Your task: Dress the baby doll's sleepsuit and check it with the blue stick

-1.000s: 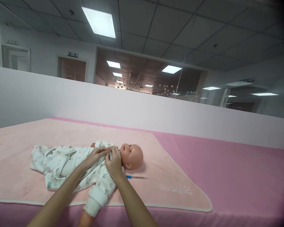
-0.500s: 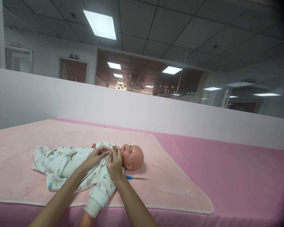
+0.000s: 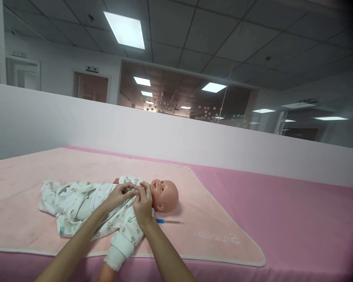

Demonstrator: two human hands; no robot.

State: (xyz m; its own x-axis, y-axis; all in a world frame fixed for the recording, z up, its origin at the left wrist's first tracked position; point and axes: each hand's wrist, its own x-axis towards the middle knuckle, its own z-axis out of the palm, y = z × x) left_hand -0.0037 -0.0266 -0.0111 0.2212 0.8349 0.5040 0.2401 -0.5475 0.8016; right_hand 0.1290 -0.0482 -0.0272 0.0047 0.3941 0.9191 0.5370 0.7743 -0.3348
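A baby doll (image 3: pixel 165 192) lies on its back on a light pink blanket (image 3: pixel 23 184), head to the right. It wears a white printed romper (image 3: pixel 76 201). My left hand (image 3: pixel 119 194) and my right hand (image 3: pixel 142 204) meet at the doll's chest just below the chin, fingers pinching the romper's collar edge. The doll's near sleeve (image 3: pixel 122 241) hangs towards the blanket's front edge. A thin blue-tipped stick, like a thermometer (image 3: pixel 170 222), lies on the blanket just right of my right wrist.
The blanket covers a darker pink sheeted surface (image 3: pixel 297 223) that stretches to the right. A low white partition wall (image 3: pixel 194 143) runs along the far side. Behind it are office rooms with ceiling lights.
Both hands stay at the doll's collar; the fingers have shifted slightly on the fabric. The view has moved a little.
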